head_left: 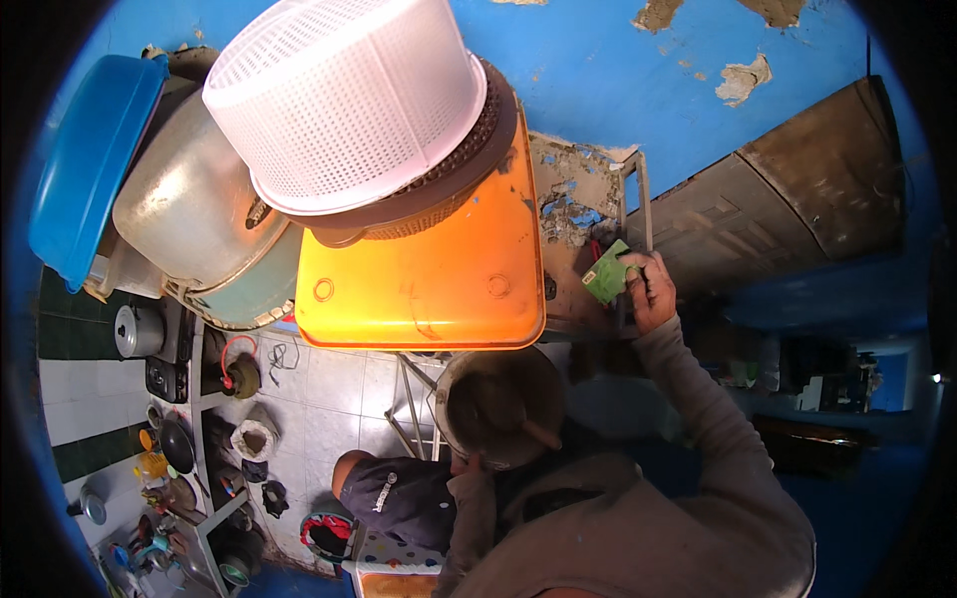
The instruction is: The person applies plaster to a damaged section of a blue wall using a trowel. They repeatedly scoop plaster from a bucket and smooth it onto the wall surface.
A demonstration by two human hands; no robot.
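My right hand (652,290) is raised at the right of centre, its fingers closed on a flat green card-like piece (605,272) with a small pale mark on it. Behind that piece is a patch of bare, flaking wall (573,189) beside a narrow upright frame. Low in the middle, my left hand (468,463) grips the near rim of a round bucket (543,379). Inside the bucket lies a tool with a wooden handle (541,435); its head is in shadow and hard to make out.
An orange tub (419,289) sits above the bucket, with a pink perforated basket (349,110) stacked on a brown one. Large metal pots (199,189) and a blue basin (95,169) stand left. A brown panelled door (738,219) leans right. Kitchenware crowds the lower left.
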